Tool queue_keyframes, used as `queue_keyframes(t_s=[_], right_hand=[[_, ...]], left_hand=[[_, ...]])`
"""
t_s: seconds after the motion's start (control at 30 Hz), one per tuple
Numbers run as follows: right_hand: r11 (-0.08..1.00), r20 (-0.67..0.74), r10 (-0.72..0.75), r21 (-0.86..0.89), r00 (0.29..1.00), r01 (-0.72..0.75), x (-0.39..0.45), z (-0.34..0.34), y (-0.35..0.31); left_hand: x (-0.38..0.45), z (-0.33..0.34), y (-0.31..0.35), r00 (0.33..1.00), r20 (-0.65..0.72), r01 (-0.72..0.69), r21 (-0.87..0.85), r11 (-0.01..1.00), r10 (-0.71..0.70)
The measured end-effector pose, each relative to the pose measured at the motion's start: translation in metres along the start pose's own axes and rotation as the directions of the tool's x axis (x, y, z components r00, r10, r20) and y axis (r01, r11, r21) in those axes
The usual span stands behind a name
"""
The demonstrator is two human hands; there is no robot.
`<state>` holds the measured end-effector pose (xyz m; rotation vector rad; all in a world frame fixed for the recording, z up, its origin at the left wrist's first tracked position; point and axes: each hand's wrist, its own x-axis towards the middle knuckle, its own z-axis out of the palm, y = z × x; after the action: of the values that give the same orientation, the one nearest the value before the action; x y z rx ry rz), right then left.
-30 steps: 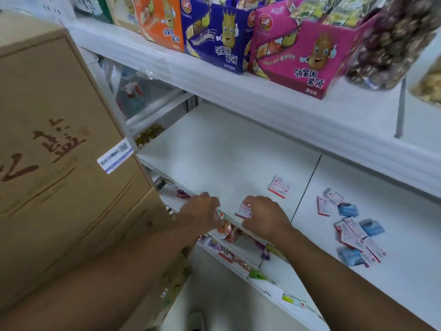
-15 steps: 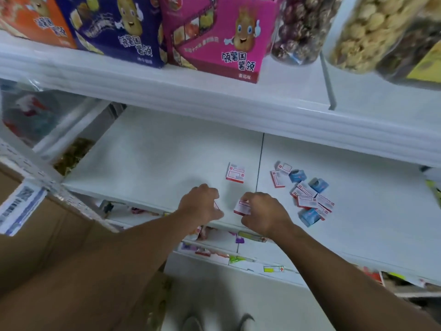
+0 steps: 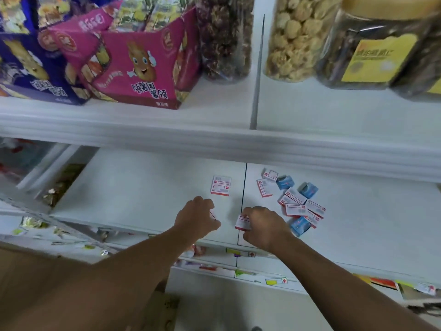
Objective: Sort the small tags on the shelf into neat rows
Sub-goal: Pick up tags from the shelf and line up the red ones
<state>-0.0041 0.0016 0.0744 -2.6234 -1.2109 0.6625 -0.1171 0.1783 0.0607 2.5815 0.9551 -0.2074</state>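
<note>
Small red-and-white tags lie on the white shelf [image 3: 133,192]. One tag [image 3: 221,185] sits alone left of the shelf's dark seam. A loose pile of red-and-white tags [image 3: 296,206] mixed with blue ones [image 3: 308,189] lies right of the seam. My right hand [image 3: 265,226] pinches a red-and-white tag [image 3: 243,222] at the seam near the front edge. My left hand [image 3: 196,217] is curled just left of it, with the thin red edge of a tag [image 3: 212,215] showing at its fingers.
The upper shelf [image 3: 214,137] overhangs the work area and carries a pink snack box [image 3: 140,75], a purple box [image 3: 35,68] and jars of snacks [image 3: 300,37]. Price labels line the lower shelf's edge [image 3: 241,273]. A brown carton [image 3: 28,263] stands at the lower left.
The view has swung right and up, so the brown carton left the centre. Both hands stay at the shelf's front edge, holding their tags, and have drawn slightly apart.
</note>
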Motion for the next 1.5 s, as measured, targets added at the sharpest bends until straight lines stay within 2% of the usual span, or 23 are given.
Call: queue_keyframes(t_s=[0.27,0.57,1.0,1.1,1.23,1.5], right_hand=[[0.999,0.027,-0.026,-0.031,0.999,0.027,0.020,0.016,0.019],[0.998,-0.034,0.001,-0.060,0.999,-0.003,0.041,0.031,0.012],[0.997,-0.050,0.058,-0.050,0.997,-0.061,0.051,0.049,0.003],[0.996,-0.046,0.060,-0.060,0.997,-0.062,0.050,0.045,0.001],[0.996,-0.030,0.047,-0.070,0.998,-0.049,0.047,0.038,-0.013],[0.998,-0.011,0.033,-0.059,0.999,-0.033,0.052,0.049,-0.058]], left_hand=[[0.038,0.024,0.007,1.000,-0.019,0.011,0.006,1.000,-0.011],[0.080,0.054,-0.009,0.995,-0.088,0.053,-0.019,0.998,-0.055],[0.084,0.078,-0.016,0.989,-0.145,-0.038,0.000,0.999,0.038],[0.074,0.072,-0.028,0.977,-0.202,-0.069,-0.009,0.998,0.066],[0.063,0.056,-0.062,0.973,-0.211,-0.086,0.046,0.995,0.093],[0.042,0.038,-0.114,0.973,-0.231,-0.016,0.018,1.000,0.020]])
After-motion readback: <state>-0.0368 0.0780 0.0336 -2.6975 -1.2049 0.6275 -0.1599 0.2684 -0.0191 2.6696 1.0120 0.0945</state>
